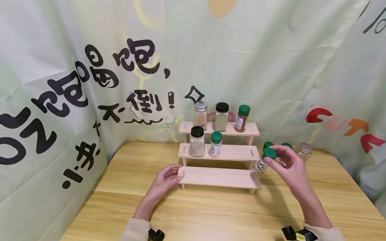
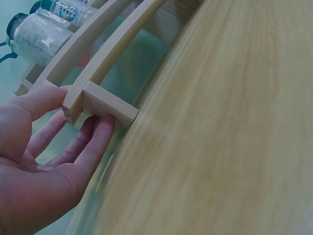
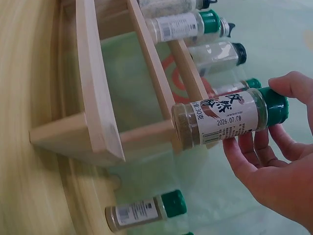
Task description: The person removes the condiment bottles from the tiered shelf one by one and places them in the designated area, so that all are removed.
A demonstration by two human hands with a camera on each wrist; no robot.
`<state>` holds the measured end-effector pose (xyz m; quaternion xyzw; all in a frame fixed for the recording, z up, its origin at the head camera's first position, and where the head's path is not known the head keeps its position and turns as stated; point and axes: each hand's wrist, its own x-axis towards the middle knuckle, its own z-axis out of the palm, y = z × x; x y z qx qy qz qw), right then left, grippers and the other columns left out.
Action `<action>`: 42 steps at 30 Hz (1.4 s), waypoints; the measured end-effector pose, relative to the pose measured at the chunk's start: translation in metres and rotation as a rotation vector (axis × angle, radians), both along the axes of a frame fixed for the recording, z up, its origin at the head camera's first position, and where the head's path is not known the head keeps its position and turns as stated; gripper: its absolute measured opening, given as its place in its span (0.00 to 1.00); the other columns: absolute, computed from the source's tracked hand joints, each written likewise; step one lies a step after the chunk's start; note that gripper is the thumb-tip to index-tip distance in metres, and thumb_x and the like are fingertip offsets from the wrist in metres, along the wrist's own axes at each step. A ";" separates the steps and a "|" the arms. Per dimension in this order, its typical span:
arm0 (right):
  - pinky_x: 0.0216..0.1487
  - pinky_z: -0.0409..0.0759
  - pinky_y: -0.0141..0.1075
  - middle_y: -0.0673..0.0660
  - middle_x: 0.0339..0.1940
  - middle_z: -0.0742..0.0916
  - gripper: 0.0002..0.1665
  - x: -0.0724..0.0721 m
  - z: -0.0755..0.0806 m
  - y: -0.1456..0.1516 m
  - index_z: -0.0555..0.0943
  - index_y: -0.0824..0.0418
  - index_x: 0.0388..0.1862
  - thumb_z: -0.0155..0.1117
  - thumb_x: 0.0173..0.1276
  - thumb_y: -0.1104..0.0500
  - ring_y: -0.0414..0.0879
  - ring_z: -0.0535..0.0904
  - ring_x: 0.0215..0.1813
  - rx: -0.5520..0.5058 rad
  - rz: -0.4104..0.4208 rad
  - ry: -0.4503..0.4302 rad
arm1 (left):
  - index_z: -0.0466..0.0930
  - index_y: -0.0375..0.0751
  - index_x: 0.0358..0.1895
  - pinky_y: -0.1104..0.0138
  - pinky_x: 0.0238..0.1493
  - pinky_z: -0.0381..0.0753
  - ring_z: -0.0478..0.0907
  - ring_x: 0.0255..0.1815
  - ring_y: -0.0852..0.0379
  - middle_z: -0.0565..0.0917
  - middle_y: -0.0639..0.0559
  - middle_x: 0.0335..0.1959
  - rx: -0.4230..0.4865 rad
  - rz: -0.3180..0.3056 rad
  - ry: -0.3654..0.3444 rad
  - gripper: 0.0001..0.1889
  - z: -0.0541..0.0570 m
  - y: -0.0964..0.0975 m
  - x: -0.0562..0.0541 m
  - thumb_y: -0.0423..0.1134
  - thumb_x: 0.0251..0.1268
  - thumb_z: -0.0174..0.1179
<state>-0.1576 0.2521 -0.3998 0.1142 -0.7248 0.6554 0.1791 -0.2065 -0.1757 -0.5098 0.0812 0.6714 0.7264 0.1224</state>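
Seemingly shelving: right hand (image 1: 290, 166) pinches jar (image 3: 227, 117), three o'clock; left hand (image 1: 164, 182) grips rack (image 1: 218, 176), eight o'clock; next likely needs upright set-down.

Rack (image 1: 218, 176): pale wood, matt, smooth. Counter (image 1: 217, 211): wood-grain, slight sheen. Held jar (image 3: 225, 120): clear, glossy; cap (image 3: 276, 106) shiny, plastic-looking; label (image 3: 215, 110) paper-like. Curtain (image 1: 271, 67): creased cloth.

Jar (image 3: 227, 119): probably "2026.07.08"; curtain (image 1: 271, 67): "CUTE"
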 end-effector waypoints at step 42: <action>0.49 0.77 0.15 0.42 0.53 0.79 0.19 -0.019 -0.035 0.050 0.79 0.63 0.58 0.69 0.70 0.66 0.28 0.78 0.52 0.175 -0.192 -0.115 | 0.70 0.35 0.70 0.56 0.55 0.87 0.81 0.58 0.45 0.77 0.33 0.62 0.011 -0.016 0.024 0.29 0.002 -0.001 0.000 0.29 0.67 0.67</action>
